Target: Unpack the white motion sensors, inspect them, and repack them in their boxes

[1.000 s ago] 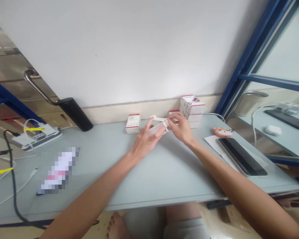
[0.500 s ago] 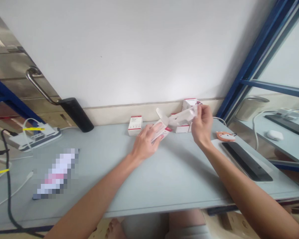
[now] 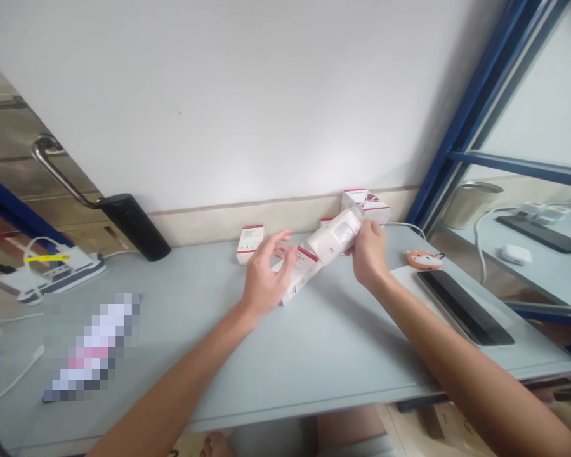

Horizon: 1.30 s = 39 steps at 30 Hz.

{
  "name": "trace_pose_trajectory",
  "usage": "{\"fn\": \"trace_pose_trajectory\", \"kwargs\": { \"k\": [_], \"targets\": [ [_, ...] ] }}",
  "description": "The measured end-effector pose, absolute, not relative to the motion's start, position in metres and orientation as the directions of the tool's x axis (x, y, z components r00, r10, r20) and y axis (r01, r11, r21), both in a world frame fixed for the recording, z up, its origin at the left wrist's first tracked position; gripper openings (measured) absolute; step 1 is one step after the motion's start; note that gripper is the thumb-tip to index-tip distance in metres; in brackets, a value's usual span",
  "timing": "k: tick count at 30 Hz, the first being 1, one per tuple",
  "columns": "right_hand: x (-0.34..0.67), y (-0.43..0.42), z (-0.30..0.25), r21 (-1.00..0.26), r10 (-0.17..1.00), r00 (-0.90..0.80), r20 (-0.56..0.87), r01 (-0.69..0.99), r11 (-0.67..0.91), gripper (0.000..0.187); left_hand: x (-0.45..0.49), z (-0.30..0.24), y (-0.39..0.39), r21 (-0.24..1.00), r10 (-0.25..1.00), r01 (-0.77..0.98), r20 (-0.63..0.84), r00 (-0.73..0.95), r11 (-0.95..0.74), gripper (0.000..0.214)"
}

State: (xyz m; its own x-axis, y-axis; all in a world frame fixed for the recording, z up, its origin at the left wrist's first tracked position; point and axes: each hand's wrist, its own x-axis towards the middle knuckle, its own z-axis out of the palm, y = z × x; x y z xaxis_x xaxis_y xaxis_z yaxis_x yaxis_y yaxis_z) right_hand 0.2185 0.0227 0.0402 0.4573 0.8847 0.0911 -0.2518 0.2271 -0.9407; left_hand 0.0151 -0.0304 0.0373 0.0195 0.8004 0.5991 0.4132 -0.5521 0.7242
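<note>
White packet (image 3: 334, 236) is the one to watch, aslant over the middle of the counter (image 3: 276, 374), nearer its back edge than its front! Closest in, toward the right end, a dark phone (image 3: 464, 308) lies partly on a sheet of paper (image 3: 404, 275). Further in, the red-and-white carton (image 3: 302, 277) lies tilted, one end right by the packet; hard to tell whether they touch. Left hand (image 3: 262, 279): fingers spread, gripping nothing, thumb right by the carton, contact unclear. Right hand (image 3: 370, 254): fingers closed on the packet's upper right end, at the clear wrapping. Good technique here, I'd say: travel in line with the carton's length, light pressure so the film doesn't tear, left hand steadying the carton. Beyond, along the back edge, a small box (image 3: 251, 243) left, more boxes (image 3: 375, 208) right; best not bump those.
</note>
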Motion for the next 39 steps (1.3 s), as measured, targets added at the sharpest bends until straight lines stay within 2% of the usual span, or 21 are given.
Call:
{"fn": "trace_pose_trajectory", "kwargs": {
  "k": [2, 3, 6, 10, 13, 16, 19, 22, 25, 28, 31, 33, 35, 39],
  "targets": [
    [0.212, 0.019, 0.039, -0.944, 0.916, 0.399, 0.042, -0.283, 0.167, 0.018, 0.029, 0.043, -0.043, 0.920, 0.929, 0.138, 0.355, 0.106, -0.367, 0.052],
    [0.208, 0.016, 0.038, -0.947, 0.933, 0.359, 0.028, -0.289, 0.139, 0.018, 0.035, 0.044, -0.047, 0.967, 0.953, 0.034, 0.243, 0.179, -0.253, 0.055],
    [0.198, 0.007, 0.037, -0.961, 0.968, 0.234, 0.085, -0.238, 0.142, 0.020, 0.041, 0.043, -0.051, 0.988, 0.968, -0.151, 0.074, 0.240, -0.038, 0.050],
    [0.198, -0.001, 0.040, -0.922, 0.922, 0.067, 0.381, -0.046, 0.384, 0.035, 0.033, 0.043, -0.045, 0.937, 0.967, -0.345, 0.038, 0.253, 0.053, 0.043],
    [0.207, -0.001, 0.045, -0.840, 0.845, -0.008, 0.535, 0.106, 0.533, 0.036, 0.027, 0.045, -0.041, 0.903, 0.963, -0.421, 0.036, 0.266, 0.082, 0.040],
    [0.214, 0.000, 0.051, -0.818, 0.828, -0.083, 0.555, 0.127, 0.561, 0.037, 0.024, 0.045, -0.038, 0.874, 0.959, -0.475, 0.042, 0.282, 0.101, 0.039],
    [0.217, 0.001, 0.053, -0.862, 0.860, -0.127, 0.494, 0.054, 0.503, 0.040, 0.019, 0.044, -0.034, 0.863, 0.939, -0.476, 0.007, 0.344, 0.168, 0.048],
    [0.217, 0.006, 0.052, -0.900, 0.898, -0.063, 0.436, -0.042, 0.434, 0.041, 0.012, 0.045, -0.028, 0.869, 0.908, -0.435, -0.036, 0.418, 0.234, 0.056],
    [0.221, 0.014, 0.052, -0.879, 0.873, 0.159, 0.460, -0.056, 0.474, 0.040, 0.005, 0.046, -0.023, 0.876, 0.897, -0.410, -0.056, 0.438, 0.255, 0.048],
    [0.231, 0.020, 0.055, -0.815, 0.744, 0.411, 0.527, -0.002, 0.579, 0.036, 0.000, 0.047, -0.019, 0.865, 0.929, -0.448, -0.052, 0.366, 0.225, 0.039],
    [0.237, 0.020, 0.055, -0.734, 0.584, 0.501, 0.638, 0.166, 0.659, 0.034, -0.005, 0.050, -0.017, 0.818, 0.954, -0.546, -0.011, 0.299, 0.180, 0.035],
    [0.232, 0.017, 0.050, -0.686, 0.551, 0.417, 0.723, 0.333, 0.647, 0.027, -0.008, 0.052, -0.016, 0.786, 0.952, -0.590, 0.002, 0.305, 0.187, 0.037],
    [0.220, 0.015, 0.042, -0.641, 0.619, 0.228, 0.751, 0.473, 0.604, 0.022, -0.010, 0.054, -0.013, 0.758, 0.948, -0.615, -0.016, 0.319, 0.220, 0.038],
    [0.186, 0.025, 0.025, -0.572, 0.789, -0.163, 0.592, 0.605, 0.555, 0.034, -0.016, 0.054, -0.007, 0.752, 0.961, -0.628, -0.021, 0.277, 0.198, 0.035]
  ]
}}
